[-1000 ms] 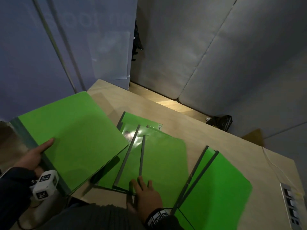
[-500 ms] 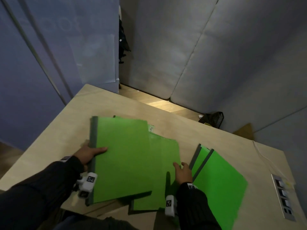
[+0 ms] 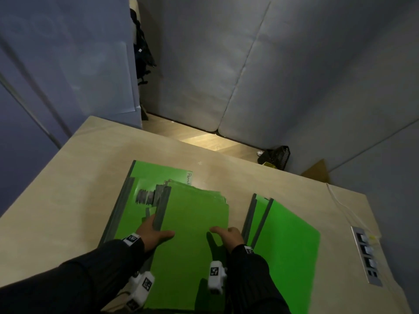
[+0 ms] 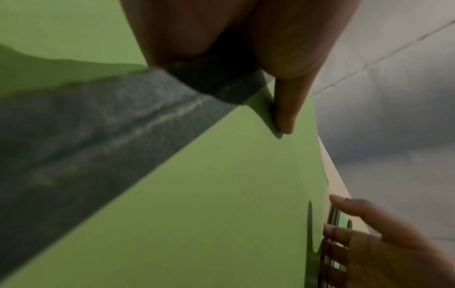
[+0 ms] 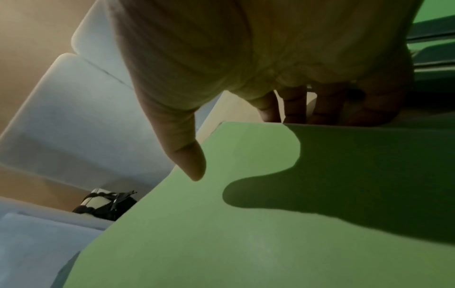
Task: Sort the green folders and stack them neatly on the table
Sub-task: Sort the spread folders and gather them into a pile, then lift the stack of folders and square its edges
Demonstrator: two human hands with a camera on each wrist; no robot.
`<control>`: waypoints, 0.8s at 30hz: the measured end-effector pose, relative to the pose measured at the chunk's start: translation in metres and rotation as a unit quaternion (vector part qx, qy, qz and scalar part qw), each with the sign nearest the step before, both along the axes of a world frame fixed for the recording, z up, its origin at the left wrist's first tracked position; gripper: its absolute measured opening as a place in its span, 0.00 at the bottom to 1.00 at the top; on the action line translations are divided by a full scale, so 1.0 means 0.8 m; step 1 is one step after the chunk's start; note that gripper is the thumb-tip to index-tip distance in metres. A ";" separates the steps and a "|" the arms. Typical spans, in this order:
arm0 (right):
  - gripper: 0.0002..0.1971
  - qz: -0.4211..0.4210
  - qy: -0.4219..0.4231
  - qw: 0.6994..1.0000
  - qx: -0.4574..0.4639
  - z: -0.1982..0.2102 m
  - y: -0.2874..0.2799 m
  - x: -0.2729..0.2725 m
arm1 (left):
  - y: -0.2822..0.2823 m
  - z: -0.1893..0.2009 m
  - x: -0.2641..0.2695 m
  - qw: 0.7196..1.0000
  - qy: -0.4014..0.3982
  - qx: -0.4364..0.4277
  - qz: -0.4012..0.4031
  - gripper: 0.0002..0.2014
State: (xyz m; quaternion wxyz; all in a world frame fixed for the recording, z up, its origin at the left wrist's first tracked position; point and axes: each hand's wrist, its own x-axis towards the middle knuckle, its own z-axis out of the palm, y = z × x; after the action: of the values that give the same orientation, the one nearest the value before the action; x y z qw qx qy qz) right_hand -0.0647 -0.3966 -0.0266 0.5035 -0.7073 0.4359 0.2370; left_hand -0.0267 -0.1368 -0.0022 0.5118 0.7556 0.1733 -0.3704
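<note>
Several green folders with grey spines lie in a loose pile [image 3: 158,177] in the middle of the wooden table [image 3: 56,189]. The top folder [image 3: 192,223] sits askew, its spine [image 3: 162,207] toward the left. My left hand [image 3: 154,232] grips that spine, fingers tucked beneath and thumb [image 4: 283,117] pressed on the cover [image 4: 221,194]. At the folder's right edge, my right hand [image 3: 226,236] sets its fingers [image 5: 295,109] against the edges, thumb [image 5: 192,161] lifted just above the cover [image 5: 246,233]. Two more green folders [image 3: 288,245] lie overlapped to the right.
A grey power strip [image 3: 366,252] with a white cable [image 3: 340,205] lies near the table's right edge. A black basket [image 3: 275,155] stands on the floor beyond the table. Padded grey walls close in behind; bare tabletop shows on the left.
My left hand brought the lifted folder from the left down onto the middle pile. Its grip slid to the spine, and my right hand moved to the same folder's right edge.
</note>
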 end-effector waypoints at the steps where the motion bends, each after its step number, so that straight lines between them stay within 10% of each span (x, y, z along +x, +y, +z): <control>1: 0.52 0.000 -0.006 1.000 -0.002 -0.004 0.001 -0.002 | -0.001 0.001 -0.002 1.000 -0.011 -0.011 0.008 0.49; 10: 0.27 -0.072 -0.168 0.969 0.170 0.077 0.010 -0.038 | 0.025 0.098 0.011 0.976 -0.181 -0.108 -0.050 0.43; 14: 0.36 -0.074 -0.252 0.958 0.119 0.120 0.025 -0.041 | 0.042 0.122 0.038 0.932 -0.336 -0.109 -0.080 0.66; 24: 0.24 -0.075 -0.351 0.927 0.108 0.121 0.083 -0.065 | 0.095 0.095 0.010 0.939 -0.292 -0.182 -0.001 0.63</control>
State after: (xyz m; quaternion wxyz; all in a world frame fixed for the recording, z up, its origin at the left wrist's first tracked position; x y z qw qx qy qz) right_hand -0.1164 -0.3306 0.0706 0.7141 -0.6518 0.2546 -0.0194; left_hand -0.0184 -0.0610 0.0740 0.6681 0.7247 -0.0548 -0.1596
